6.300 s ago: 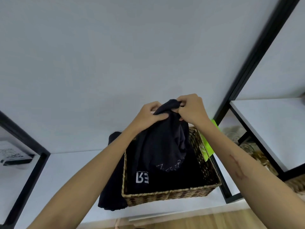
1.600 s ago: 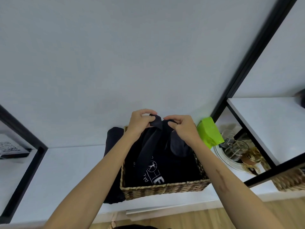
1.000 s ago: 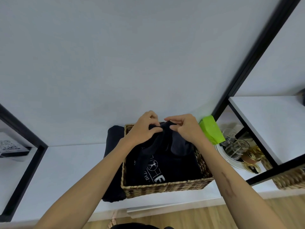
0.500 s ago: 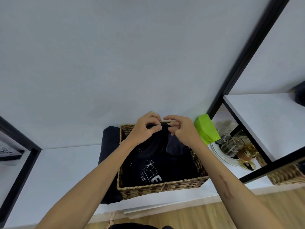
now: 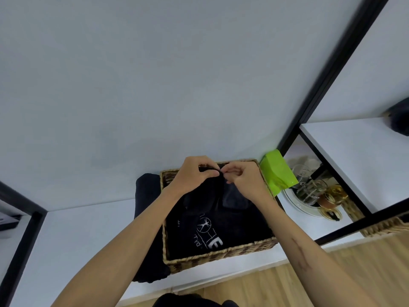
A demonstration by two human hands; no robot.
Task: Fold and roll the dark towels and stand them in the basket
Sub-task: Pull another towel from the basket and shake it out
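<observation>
shelf frame (image 5: pixel 20 247): black upright at the far left, beside the white shelf top (image 5: pixel 84 235) that carries everything.
spare dark towel (image 5: pixel 147 196): a dark bundle outside the basket, pressed against its left wall and hanging down past the shelf edge at the front.
left hand (image 5: pixel 194 176): forearm reaches in from lower left; fingers curled, thumb and fingertips pinching the top edge of the dark towel near the back wall of the basket.
dark towel (image 5: pixel 212 229): lies loose inside the basket, white print showing toward the front, its upper edge gathered up between both hands.
handling: looks soft, light and limp, so it should sag and bunch where unsupported; not fragile, not slippery. best taken at an edge or corner with both hands apart, to pull it flat before folding.
basket (image 5: pixel 221 254): woven, rectangular, standing on the shelf top with its back wall near the wall.
right hand (image 5: pixel 245 178): forearm comes in from lower right; fingers curled, pinching the same gathered edge, fingertips almost touching the left hand's.
pose: both wrists bent down over the rear of the basket, hands close together.
green packet (image 5: pixel 277 173): just right of the basket.
glassware (image 5: pixel 312 191): jars on a white plate (image 5: pixel 294 203), further right under a higher shelf.
</observation>
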